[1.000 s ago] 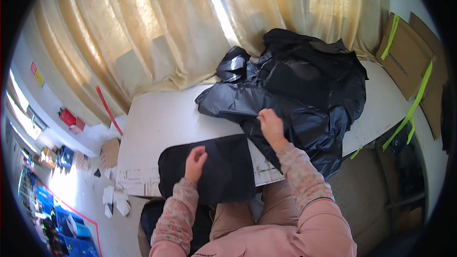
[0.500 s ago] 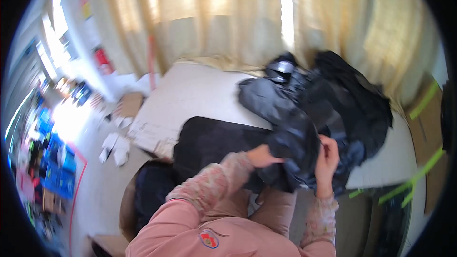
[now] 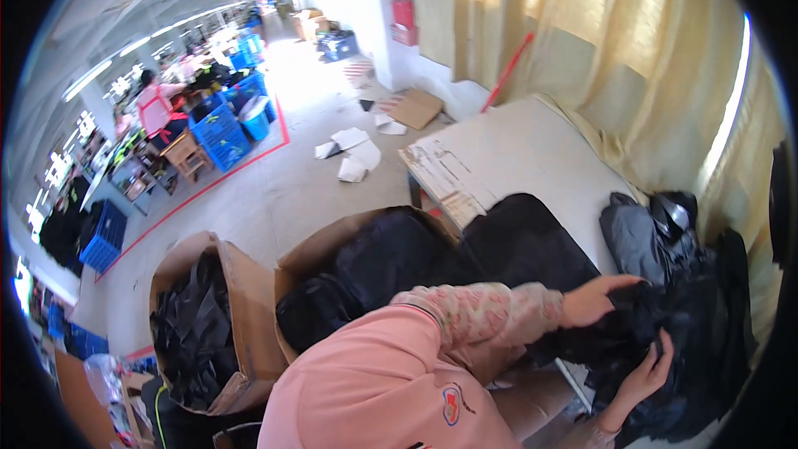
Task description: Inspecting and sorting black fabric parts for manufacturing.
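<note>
A black fabric piece (image 3: 636, 316), its kind not clear among the dark folds, lies across the near right of the table. My left hand (image 3: 592, 301) grips its left edge, the fingertips partly lost in the cloth. Closer to me, my right hand (image 3: 650, 374) pinches the same fabric with curled fingers. A large dark heap of black cloth (image 3: 723, 324) spreads to the right, beside and under the hands. Left of my left hand, a flat black panel (image 3: 528, 237) lies over the table edge.
The white table (image 3: 507, 150) has a worn left corner. A grey-black plastic bag (image 3: 632, 237) sits by the curtain (image 3: 582, 41). Two cardboard boxes of black material, one narrow (image 3: 249, 316) and one wide (image 3: 291, 262), stand at left. Paper scraps (image 3: 353, 150) litter the floor. A person (image 3: 155, 108) works far off.
My view has swung left, so table and hands now appear further right and the boxes show. The black fabric stays in my hands, and my left hand has come up to its edge.
</note>
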Demonstrator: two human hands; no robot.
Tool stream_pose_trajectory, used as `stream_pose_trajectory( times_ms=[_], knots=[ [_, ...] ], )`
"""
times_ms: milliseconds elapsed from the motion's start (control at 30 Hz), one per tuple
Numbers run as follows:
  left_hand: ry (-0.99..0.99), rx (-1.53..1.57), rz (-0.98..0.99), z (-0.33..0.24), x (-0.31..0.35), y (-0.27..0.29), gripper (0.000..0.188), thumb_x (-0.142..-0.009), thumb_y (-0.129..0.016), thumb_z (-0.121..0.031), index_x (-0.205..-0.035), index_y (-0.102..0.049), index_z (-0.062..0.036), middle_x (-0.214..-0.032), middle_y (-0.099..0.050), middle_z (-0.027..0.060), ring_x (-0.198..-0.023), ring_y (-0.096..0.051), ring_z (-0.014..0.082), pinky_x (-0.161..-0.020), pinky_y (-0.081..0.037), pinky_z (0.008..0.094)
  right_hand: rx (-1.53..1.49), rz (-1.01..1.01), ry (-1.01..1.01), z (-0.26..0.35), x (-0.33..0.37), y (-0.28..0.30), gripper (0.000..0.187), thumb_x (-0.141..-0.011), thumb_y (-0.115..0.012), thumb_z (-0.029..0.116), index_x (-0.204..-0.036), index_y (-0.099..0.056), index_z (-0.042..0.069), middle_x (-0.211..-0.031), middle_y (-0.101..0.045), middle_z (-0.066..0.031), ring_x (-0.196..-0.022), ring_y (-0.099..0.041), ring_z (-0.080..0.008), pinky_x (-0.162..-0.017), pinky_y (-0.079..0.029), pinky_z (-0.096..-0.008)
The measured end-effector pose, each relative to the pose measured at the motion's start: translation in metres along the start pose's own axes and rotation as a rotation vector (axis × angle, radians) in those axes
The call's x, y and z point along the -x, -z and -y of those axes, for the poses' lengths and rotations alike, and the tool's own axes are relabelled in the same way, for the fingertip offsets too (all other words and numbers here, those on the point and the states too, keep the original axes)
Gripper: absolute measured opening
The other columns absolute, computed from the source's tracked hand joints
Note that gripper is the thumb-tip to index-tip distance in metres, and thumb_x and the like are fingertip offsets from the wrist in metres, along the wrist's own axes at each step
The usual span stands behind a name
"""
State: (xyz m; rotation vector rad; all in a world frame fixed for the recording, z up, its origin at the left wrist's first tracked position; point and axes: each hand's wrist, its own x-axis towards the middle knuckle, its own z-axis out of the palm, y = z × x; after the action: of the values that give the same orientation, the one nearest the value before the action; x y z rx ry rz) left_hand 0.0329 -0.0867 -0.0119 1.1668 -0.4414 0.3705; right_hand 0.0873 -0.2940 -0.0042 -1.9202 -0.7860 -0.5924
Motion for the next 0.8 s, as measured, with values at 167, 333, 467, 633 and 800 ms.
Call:
stream_pose_trajectory(
  times_ms=[167, 333, 467, 633, 800],
  knots=[
    [0.677, -0.054, 0.381, -0.053, 0.019, 0.025, 0.055, -0.079, -0.076, -0.021, -0.124, -0.053, 0.0014, -0.113, -0.062, 0.0038, -0.102, -0.056, 0.0143, -0.093, -0.045, 0.0312, -0.070, -0.229, 0.039, 0.026, -0.050, -0.003, 0.034, -0.075, -0.045, -0.014, -0.101, -0.065, -0.002, -0.102, -0.067, -0.0098, -0.098, -0.062, -0.0208, -0.092, -0.046, -0.0297],
    [0.599, -0.601, 0.606, -0.049, 0.012, 0.017, 0.075, -0.065, -0.087, -0.027, -0.126, -0.053, 0.0002, -0.127, -0.057, 0.0102, -0.117, -0.052, 0.0202, -0.102, -0.039, 0.0335, 0.051, -0.035, 0.416, 0.021, -0.084, 0.000, 0.033, -0.064, -0.055, -0.006, -0.092, -0.067, 0.005, -0.085, -0.064, -0.0137, -0.076, -0.064, -0.0291, -0.071, -0.051, -0.0317],
    [0.626, 0.059, 0.405, -0.033, 0.026, 0.020, 0.068, -0.071, -0.082, -0.019, -0.129, -0.051, -0.0017, -0.130, -0.055, 0.0103, -0.117, -0.053, 0.0224, -0.102, -0.042, 0.0365, -0.136, 0.285, 0.240, -0.013, -0.068, -0.040, 0.019, -0.080, -0.066, 0.008, -0.099, -0.066, 0.005, -0.082, -0.062, -0.0136, -0.074, -0.064, -0.0248, -0.068, -0.050, -0.0321],
    [0.331, 0.470, -0.014, -0.025, 0.022, 0.043, 0.045, -0.084, -0.068, -0.011, -0.125, -0.054, -0.0028, -0.124, -0.059, 0.0107, -0.113, -0.058, 0.0242, -0.100, -0.044, 0.0384, -0.903, 0.821, -0.484, -0.008, -0.020, -0.027, 0.045, -0.087, -0.064, 0.010, -0.129, -0.050, 0.004, -0.114, -0.063, -0.0031, -0.103, -0.057, -0.0128, -0.087, -0.044, -0.0281],
    [0.246, 0.650, 0.113, 0.011, 0.027, 0.100, 0.034, -0.088, -0.060, -0.014, -0.119, -0.057, -0.0012, -0.116, -0.063, 0.0124, -0.104, -0.062, 0.0245, -0.094, -0.049, 0.0393, -0.893, 1.001, -0.371, -0.032, -0.023, -0.037, 0.057, -0.078, -0.069, 0.005, -0.131, -0.048, 0.005, -0.114, -0.062, -0.0049, -0.107, -0.056, -0.0158, -0.093, -0.042, -0.0297]
  ],
)
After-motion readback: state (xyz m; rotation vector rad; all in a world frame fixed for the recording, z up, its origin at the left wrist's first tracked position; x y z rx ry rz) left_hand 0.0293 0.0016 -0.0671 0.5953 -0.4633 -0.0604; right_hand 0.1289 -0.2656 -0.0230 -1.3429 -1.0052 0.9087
